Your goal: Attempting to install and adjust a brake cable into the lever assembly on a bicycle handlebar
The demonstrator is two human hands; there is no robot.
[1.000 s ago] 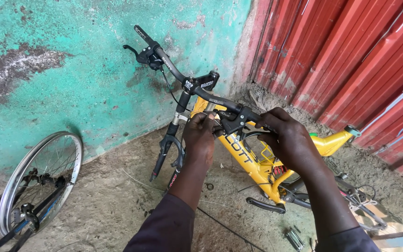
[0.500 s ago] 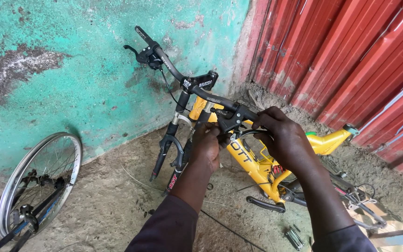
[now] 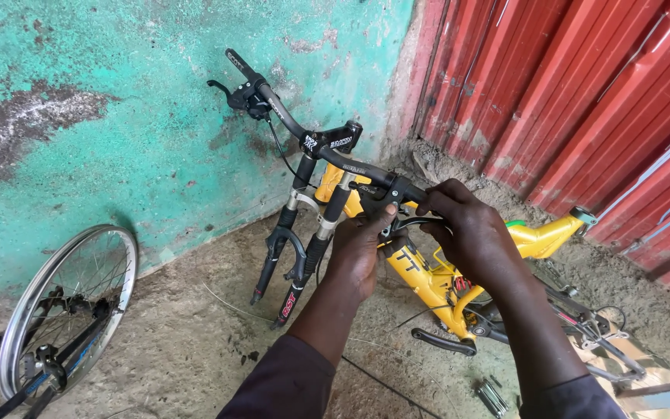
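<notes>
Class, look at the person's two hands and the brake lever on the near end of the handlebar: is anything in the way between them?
Nothing visible is. The left hand and right hand are both already on the brake lever at the near end of the black handlebar, with no gap or object between.

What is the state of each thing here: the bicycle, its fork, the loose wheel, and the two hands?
Yellow bicycle frame: lying tilted on the ground, no front wheel.
Fork: empty, tips near the dirt.
Handlebar: raised toward the green wall.
Brake lever: gripped by both hands.
Left hand: closed under the lever.
Right hand: closed on the bar end.
Loose wheel: detached, standing at the left.
</notes>
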